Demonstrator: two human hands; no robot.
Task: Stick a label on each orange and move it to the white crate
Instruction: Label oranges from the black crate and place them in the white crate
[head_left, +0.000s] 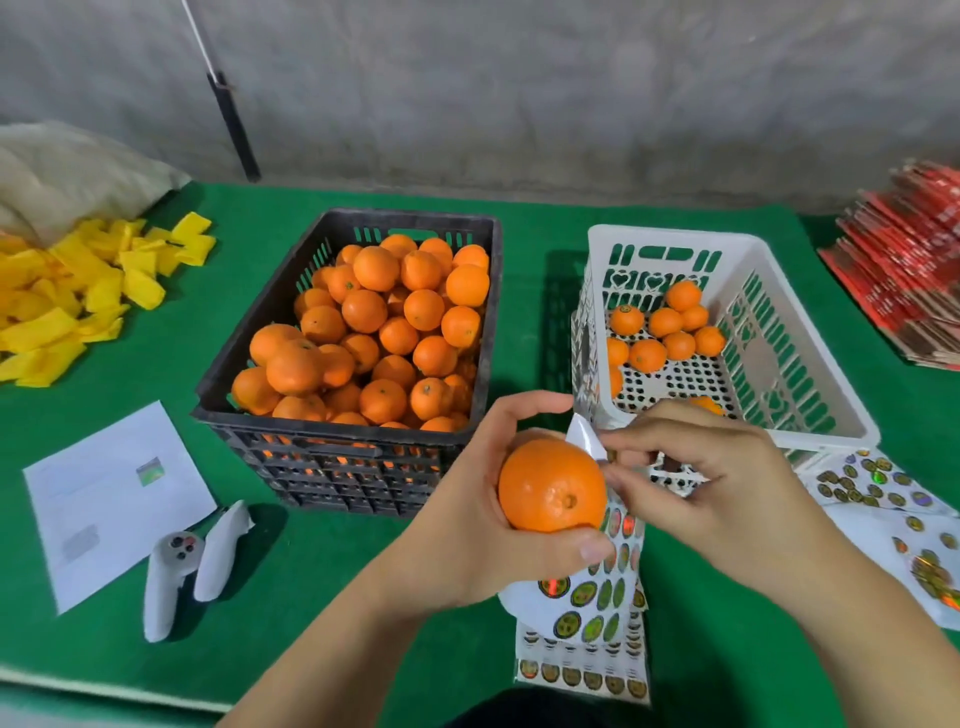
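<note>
Left hand (467, 525) is gripping the orange (552, 486) at lower centre; right hand (706, 478) is pinching the sticker sheet (587, 592) just right of it. White crate (810, 364) is sitting upper right, nearer the right hand.

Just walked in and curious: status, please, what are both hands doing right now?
Left hand grips round orange plus sticker sheet. Right hand pinches at sheet's edge. White plastic crate unobstructed.

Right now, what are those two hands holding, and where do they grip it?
The left hand cups an orange around its left side and underside. The right hand pinches the curled top edge of a sticker sheet.
</note>
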